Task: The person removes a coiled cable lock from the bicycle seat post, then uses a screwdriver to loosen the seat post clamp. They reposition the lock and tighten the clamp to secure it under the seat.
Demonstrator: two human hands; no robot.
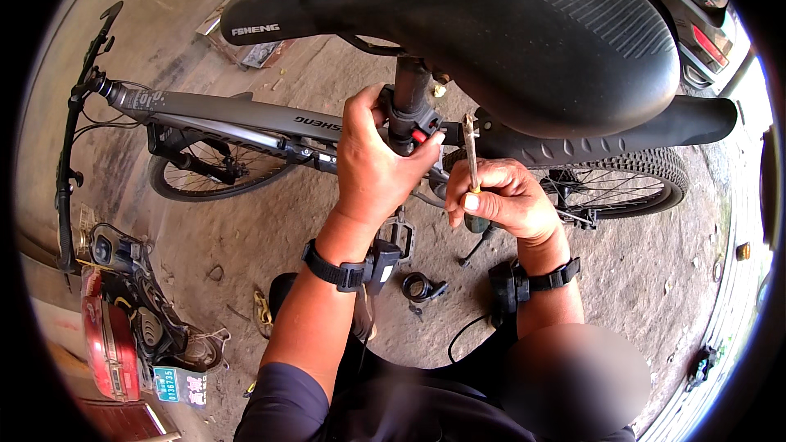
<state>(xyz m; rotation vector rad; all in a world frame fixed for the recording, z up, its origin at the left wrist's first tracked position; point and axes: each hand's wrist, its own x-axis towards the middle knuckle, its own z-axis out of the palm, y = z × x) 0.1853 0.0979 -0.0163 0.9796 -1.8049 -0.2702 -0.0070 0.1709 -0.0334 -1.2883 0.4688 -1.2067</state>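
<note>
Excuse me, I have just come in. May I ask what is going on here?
A person is handling a bicycle. Their left hand is wrapped around the black clamp on the seat post, below the saddle. Their right hand holds a screwdriver with its tip pointing up, beside the post and apart from the clamp.

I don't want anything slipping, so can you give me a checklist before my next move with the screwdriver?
1. Left hand steadying the black bracket at the seatpost: ok.
2. Screwdriver gripped in the right hand: ok, shaft pointing up.
3. Screwdriver tip seated in a screw on the bracket: not ok, it stands to the right of it.
4. Saddle in place above the seatpost: ok.
5. Bracket tight: cannot tell.
</note>
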